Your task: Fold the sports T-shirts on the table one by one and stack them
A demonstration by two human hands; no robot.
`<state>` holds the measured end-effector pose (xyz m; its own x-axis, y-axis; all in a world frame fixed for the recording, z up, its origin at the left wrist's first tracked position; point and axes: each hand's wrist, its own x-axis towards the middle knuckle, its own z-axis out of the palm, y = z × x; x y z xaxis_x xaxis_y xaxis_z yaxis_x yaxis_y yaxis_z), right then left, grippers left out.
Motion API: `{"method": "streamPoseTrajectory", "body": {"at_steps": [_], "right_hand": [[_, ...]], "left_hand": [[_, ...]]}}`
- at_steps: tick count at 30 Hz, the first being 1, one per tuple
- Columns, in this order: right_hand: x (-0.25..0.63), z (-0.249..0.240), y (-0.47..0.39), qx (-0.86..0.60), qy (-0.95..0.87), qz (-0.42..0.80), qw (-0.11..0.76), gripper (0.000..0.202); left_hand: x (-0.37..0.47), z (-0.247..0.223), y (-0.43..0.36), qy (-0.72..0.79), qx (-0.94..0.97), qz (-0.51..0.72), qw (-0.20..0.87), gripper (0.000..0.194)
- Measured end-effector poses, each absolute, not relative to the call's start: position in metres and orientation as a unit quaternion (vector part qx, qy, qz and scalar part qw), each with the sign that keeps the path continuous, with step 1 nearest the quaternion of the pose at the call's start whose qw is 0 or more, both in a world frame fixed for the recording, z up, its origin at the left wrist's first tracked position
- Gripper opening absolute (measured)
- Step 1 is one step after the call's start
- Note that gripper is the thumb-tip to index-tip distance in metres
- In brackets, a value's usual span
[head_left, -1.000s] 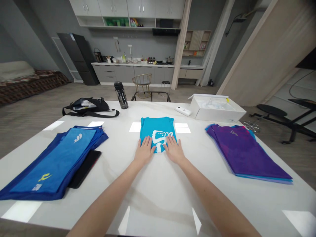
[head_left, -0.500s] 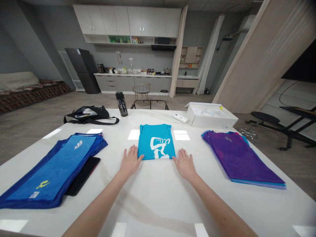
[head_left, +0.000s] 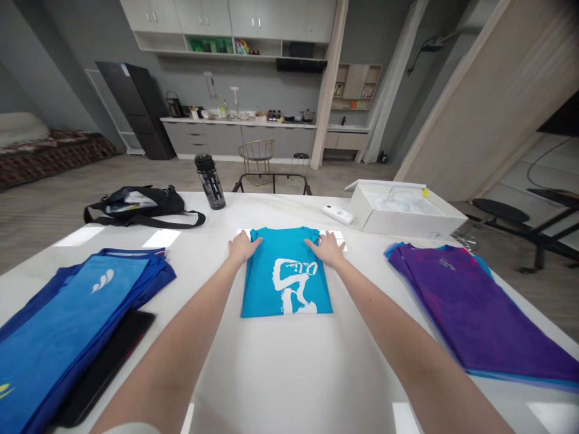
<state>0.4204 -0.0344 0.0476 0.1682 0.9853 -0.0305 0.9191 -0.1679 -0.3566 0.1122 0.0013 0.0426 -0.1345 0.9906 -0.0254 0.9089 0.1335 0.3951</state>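
A folded teal shirt [head_left: 262, 283] with white lettering lies flat at the middle of the white table [head_left: 289, 367]. At its far left corner is my left hand [head_left: 243, 246], thumb resting on the fabric and fingers apart beside the edge. My right hand [head_left: 330, 246] touches the far right corner in the same way, its thumb on the cloth and its fingers spread. Neither hand is closed round the shirt.
Blue shirts [head_left: 113, 301] lie at left, partly over a black flat item [head_left: 108, 367]. Purple shirts [head_left: 461, 301] lie at right. Farther back are a black bag [head_left: 140, 205], a bottle [head_left: 210, 184], a white device [head_left: 337, 214] and an open white box [head_left: 398, 220].
Both hands have moved from the shirt's near corners to its far corners. The view has come closer to the table, and the shirt appears larger.
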Motion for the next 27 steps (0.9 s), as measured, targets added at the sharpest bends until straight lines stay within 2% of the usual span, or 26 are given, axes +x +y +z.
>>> {"method": "streamPoseTrajectory", "body": {"at_steps": [4, 7, 9, 12, 16, 19, 24, 27], "right_hand": [[0.421, 0.040, -0.013, -0.746, -0.639, 0.127, 0.137, 0.078], [0.417, 0.040, 0.002, -0.764, -0.618, 0.127, 0.132, 0.076], [0.414, 0.042, 0.013, -0.760, -0.609, 0.170, 0.150, 0.065], [0.411, 0.043, 0.025, -0.706, -0.569, 0.338, 0.253, 0.039], [0.406, 0.042, 0.026, -0.640, -0.493, 0.461, 0.368, 0.026], [0.403, 0.047, 0.017, -0.609, -0.445, 0.509, 0.415, 0.027], [0.404, 0.070, -0.008, -0.555, -0.386, 0.601, 0.426, 0.016], [0.408, 0.090, -0.030, -0.532, -0.374, 0.605, 0.459, 0.015]], "left_hand": [[0.109, 0.034, 0.028, 0.763, 0.620, 0.142, 0.113, 0.062], [0.112, 0.033, 0.039, 0.773, 0.592, 0.157, 0.165, 0.055], [0.114, 0.034, 0.045, 0.771, 0.582, 0.168, 0.198, 0.049], [0.117, 0.035, 0.047, 0.737, 0.565, 0.252, 0.271, 0.037], [0.125, 0.037, 0.038, 0.626, 0.535, 0.397, 0.405, 0.030], [0.131, 0.046, 0.024, 0.576, 0.512, 0.438, 0.462, 0.034], [0.133, 0.082, -0.010, 0.446, 0.391, 0.459, 0.661, 0.041], [0.133, 0.106, -0.035, 0.429, 0.409, 0.472, 0.652, 0.042]]}}
